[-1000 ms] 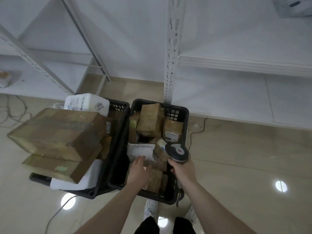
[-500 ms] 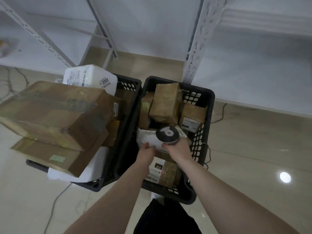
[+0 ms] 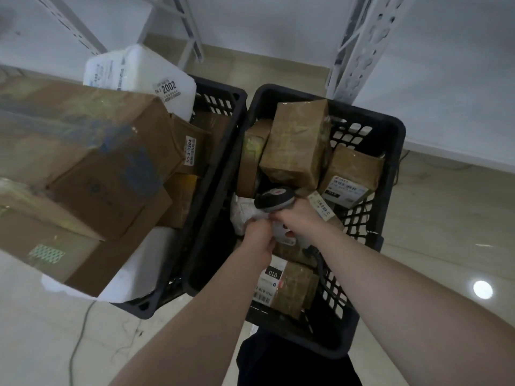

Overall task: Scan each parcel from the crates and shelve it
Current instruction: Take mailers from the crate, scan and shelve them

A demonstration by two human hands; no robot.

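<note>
Two black plastic crates stand side by side on the floor. The right crate (image 3: 390, 140) holds several taped brown boxes and a white soft parcel (image 3: 243, 211) near its middle. My left hand (image 3: 257, 236) grips that white parcel from the near side. My right hand (image 3: 299, 218) holds a handheld barcode scanner (image 3: 274, 200), whose dark head points at the parcel. The two hands are touching over the parcel. The left crate (image 3: 223, 104) is piled above its rim with large cardboard boxes (image 3: 92, 151) and a white foam box (image 3: 139, 76).
White metal shelving stands behind the crates, with an upright post (image 3: 359, 43) at the right crate's far corner and a low shelf board (image 3: 459, 129) to the right. Cables trail over the glossy tiled floor (image 3: 446, 224). My dark trousers (image 3: 292, 360) show at the bottom.
I have leaned closer over the right crate. My left hand went from resting on a box to gripping the white parcel, and my right hand brought the scanner over it.
</note>
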